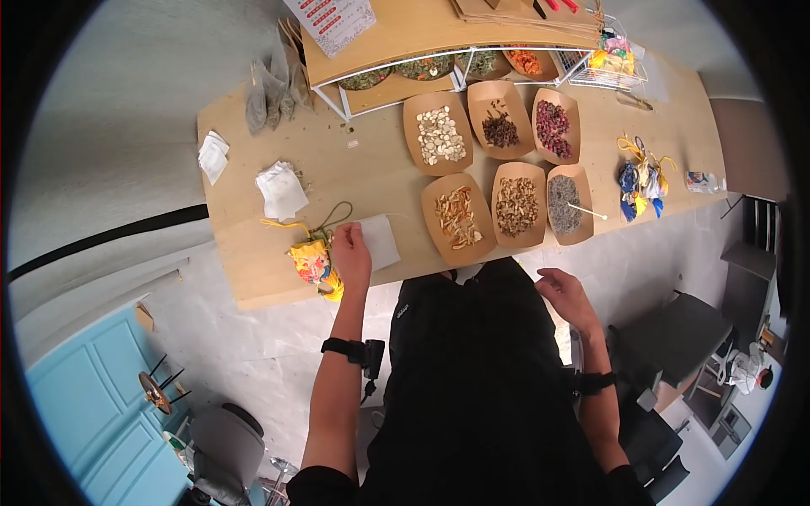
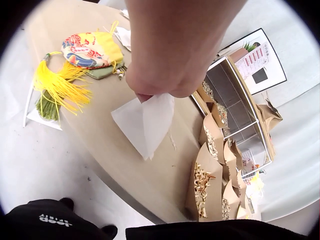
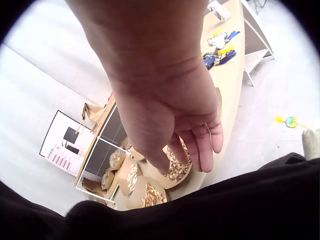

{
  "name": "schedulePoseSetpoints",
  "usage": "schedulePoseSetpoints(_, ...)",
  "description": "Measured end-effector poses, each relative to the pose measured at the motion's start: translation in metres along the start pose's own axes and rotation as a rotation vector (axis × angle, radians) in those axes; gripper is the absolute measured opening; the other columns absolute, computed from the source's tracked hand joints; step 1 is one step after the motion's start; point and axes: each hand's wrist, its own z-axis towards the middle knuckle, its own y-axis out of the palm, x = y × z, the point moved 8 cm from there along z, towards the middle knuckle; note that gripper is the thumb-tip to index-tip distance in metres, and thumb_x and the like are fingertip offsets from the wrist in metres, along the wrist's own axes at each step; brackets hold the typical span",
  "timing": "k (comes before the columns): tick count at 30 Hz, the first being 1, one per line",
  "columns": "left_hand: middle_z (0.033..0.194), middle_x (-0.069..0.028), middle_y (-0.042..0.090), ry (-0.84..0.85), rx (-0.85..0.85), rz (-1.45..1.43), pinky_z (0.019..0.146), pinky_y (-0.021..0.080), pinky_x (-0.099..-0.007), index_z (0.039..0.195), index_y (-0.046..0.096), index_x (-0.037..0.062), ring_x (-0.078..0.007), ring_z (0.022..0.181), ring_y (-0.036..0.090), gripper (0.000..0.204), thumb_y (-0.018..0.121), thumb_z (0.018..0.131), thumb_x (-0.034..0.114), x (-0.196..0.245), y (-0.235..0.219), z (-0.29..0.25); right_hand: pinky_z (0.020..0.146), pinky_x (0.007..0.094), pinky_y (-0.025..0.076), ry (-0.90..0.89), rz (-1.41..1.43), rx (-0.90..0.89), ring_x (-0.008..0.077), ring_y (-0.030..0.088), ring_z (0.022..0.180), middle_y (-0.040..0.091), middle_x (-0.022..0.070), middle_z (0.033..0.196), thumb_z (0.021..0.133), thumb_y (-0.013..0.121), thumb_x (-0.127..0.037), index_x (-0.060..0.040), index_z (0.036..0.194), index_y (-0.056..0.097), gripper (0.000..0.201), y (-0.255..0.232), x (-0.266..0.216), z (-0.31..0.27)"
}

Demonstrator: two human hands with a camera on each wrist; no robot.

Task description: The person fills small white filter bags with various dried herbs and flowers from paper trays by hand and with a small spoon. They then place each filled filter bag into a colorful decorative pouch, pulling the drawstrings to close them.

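At the table's front left, my left hand (image 1: 351,251) pinches a flat white filter bag (image 2: 142,125) by its upper edge. The bag (image 1: 378,242) lies low over the table, and a thin string trails beside it. Left of this hand is a yellow patterned sachet (image 1: 310,263) with a yellow tassel (image 2: 60,85); a green sachet lies partly under it. My right hand (image 1: 564,297) hangs past the table's front edge, fingers loosely bent, holding nothing. In the right wrist view this hand (image 3: 172,125) overlaps the paper trays behind it.
Several kraft paper trays (image 1: 456,221) of dried herbs stand in two rows; a white stick (image 1: 587,211) leans in the grey one. White bags (image 1: 281,191) are stacked at left. A wood-topped rack (image 1: 456,24) stands behind, blue sachets (image 1: 629,180) lie at right.
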Motion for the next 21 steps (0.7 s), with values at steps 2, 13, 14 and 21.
schedulePoseSetpoints(2,0.075,-0.0106,0.064,-0.021,-0.046,-0.022,0.062,0.045,-0.0330,0.094,0.061,-0.0016,-0.0188,0.066,0.058,0.023,0.056,0.097,0.021,0.010,0.003,-0.006,0.080,0.0290,0.051,-0.001,0.012,0.008,0.0161,0.063,0.084,0.068,0.0105,0.092,0.089,0.067,-0.020,0.0033,0.117,0.062,0.037,-0.001,0.003,0.000)
schedulePoseSetpoints(13,0.097,-0.0194,0.065,-0.019,-0.021,0.061,0.079,0.049,-0.0404,0.108,0.059,-0.0027,-0.0297,0.088,0.063,0.026,0.056,0.097,0.021,0.000,0.001,-0.008,0.080,0.0295,0.051,0.008,-0.003,0.033,0.0177,0.064,0.085,0.067,0.0117,0.094,0.089,0.067,-0.019,0.0025,0.116,0.063,0.036,-0.003,0.020,-0.002)
schedulePoseSetpoints(14,0.114,-0.0221,0.058,0.142,0.061,0.249,0.089,0.045,-0.0433,0.117,0.055,-0.0034,-0.0345,0.103,0.057,0.032,0.056,0.096,0.020,0.015,-0.009,-0.017,0.080,0.0296,0.051,0.002,0.001,0.037,0.0178,0.064,0.085,0.067,0.0118,0.094,0.089,0.067,-0.019,0.0026,0.116,0.063,0.035,-0.004,0.023,-0.002)
schedulePoseSetpoints(21,0.153,-0.0247,0.025,0.593,-0.251,0.626,0.116,0.019,-0.0523,0.146,0.028,-0.0044,-0.0423,0.143,0.021,0.072,0.059,0.091,0.030,0.018,0.063,-0.051,0.080,0.0303,0.051,0.026,-0.036,0.045,0.0184,0.065,0.083,0.069,0.0124,0.092,0.089,0.066,-0.019,0.0039,0.115,0.062,0.035,-0.010,0.032,-0.015)
